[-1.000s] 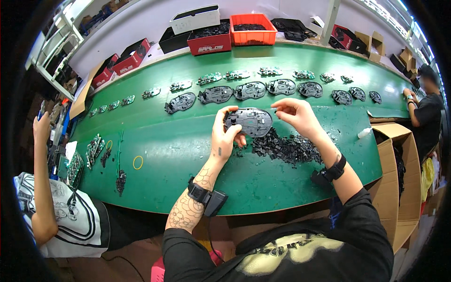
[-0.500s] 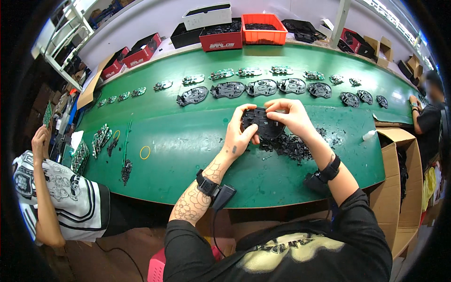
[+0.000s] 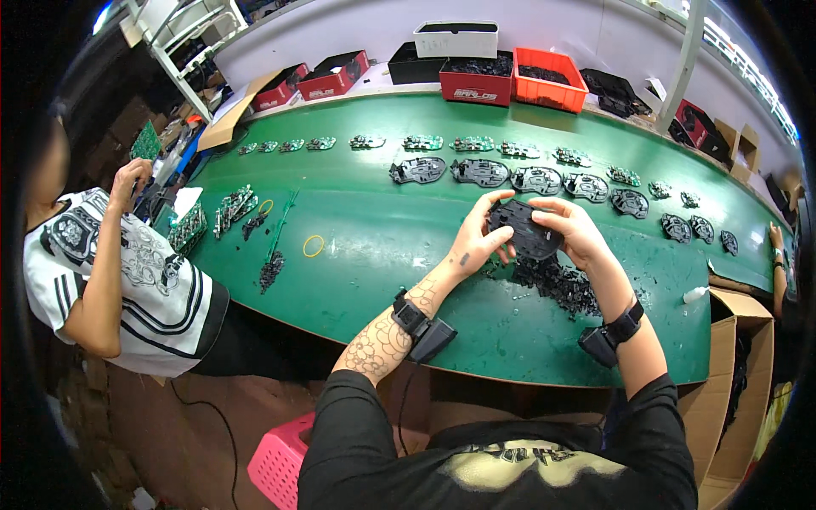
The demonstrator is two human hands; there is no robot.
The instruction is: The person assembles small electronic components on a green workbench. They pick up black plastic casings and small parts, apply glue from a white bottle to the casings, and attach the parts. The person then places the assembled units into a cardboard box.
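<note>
Both of my hands hold a black plastic base shell (image 3: pixel 524 233), like those of a computer mouse, above the green table. My left hand (image 3: pixel 481 236) grips its left side, thumb across the face. On the upper right edge rest the fingers of my right hand (image 3: pixel 576 228), thumb near the shell's face; whether a small part is pinched there I cannot make out. Below lies a loose pile of small black plastic parts (image 3: pixel 563 287). Beyond my hands runs a row of similar black shells (image 3: pixel 535 180), with a row of green circuit boards (image 3: pixel 473 144) behind it.
At the back stand a red box (image 3: pixel 476 92) and an orange bin (image 3: pixel 549 89) with black parts. A yellow rubber band (image 3: pixel 314 246) and green ties (image 3: pixel 281 225) lie left. A small white bottle (image 3: pixel 695 294) and cardboard box (image 3: pixel 736 357) are right. A co-worker (image 3: pixel 127 272) sits left.
My view has swung left, so the table appears shifted right. My right hand's fingers have moved from over the shell's top face to its right edge. The left grip stays.
</note>
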